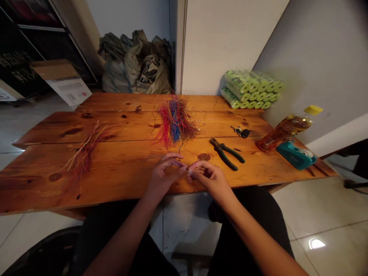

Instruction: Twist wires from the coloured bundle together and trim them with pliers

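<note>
Over the table's front edge my left hand (166,171) is closed in a pinch on thin dark reddish strands (177,163). Its fingertips almost meet those of my right hand (209,173), also pinched, with a fine reddish strand at its thumb and forefinger. What lies right between the fingertips is too small to make out. Beyond the hands lies a tangled bundle of red, blue and brownish wire-like strands (175,120), and a dark beaded-looking cord (180,147) runs from it towards my left hand. Cutting pliers (227,153) with dark green handles lie right of my right hand.
Loose red and cream strands (83,153) lie at left on the wooden table (135,176). To the right are keys (241,132), a yellow-capped bottle (283,132) and a teal tape dispenser (296,155). Wrapped green-white rolls (250,90) and grey sacks (138,65) stand behind.
</note>
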Available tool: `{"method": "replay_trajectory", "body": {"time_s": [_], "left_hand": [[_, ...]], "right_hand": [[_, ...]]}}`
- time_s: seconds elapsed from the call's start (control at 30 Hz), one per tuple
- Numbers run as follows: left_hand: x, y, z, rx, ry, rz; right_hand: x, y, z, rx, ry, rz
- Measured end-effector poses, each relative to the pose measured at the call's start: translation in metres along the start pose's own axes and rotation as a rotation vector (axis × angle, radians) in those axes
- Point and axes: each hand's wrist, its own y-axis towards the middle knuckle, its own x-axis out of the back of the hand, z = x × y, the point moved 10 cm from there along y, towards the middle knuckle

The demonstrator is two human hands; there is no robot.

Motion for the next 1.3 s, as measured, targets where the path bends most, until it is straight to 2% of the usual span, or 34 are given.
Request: {"method": "replay_trajectory", "body": {"time_s": [0.07,0.13,0.23,0.3,0.43,0.5,0.6,0.8,1.0,1.17,1.3], "left_hand": [[0.003,-0.008,0.012,0.055,-0.083,-0.160],[0.002,-0.017,0.032,0.182,-0.200,-0.281],[-0.003,-0.025,0.053,0.329,-0.303,-0.330],[-0.004,-0.023,0.051,0.328,-0.313,-0.294],[-0.014,-0.014,0.034,0.294,-0.275,-0.077],[-0.020,-0.013,0.029,0.297,-0.257,0.007],[-0.025,-0.013,0.028,0.303,-0.270,0.025],[-0.020,-0.013,0.031,0.281,-0.314,-0.044],[-0.016,-0.011,0.027,0.274,-0.308,-0.007],[-0.017,-0.009,0.021,0.250,-0.214,0.076],[-0.016,-0.008,0.016,0.230,-0.179,0.095]], "right_hand": [[0.004,-0.004,0.014,0.144,-0.276,-0.067],[-0.004,-0.011,0.026,0.293,-0.553,-0.069],[-0.015,-0.016,0.029,0.385,-0.720,-0.015],[-0.010,-0.012,0.023,0.321,-0.627,-0.024],[0.012,0.001,0.001,0.066,-0.169,-0.076],[0.013,0.005,-0.007,-0.021,0.043,-0.046],[0.010,0.006,-0.015,-0.110,0.230,0.000],[0.000,0.002,-0.019,-0.196,0.351,0.056],[-0.014,-0.003,-0.018,-0.249,0.521,0.208],[-0.013,-0.004,-0.021,-0.273,0.472,0.202],[-0.010,-0.004,-0.020,-0.284,0.404,0.178]]}}
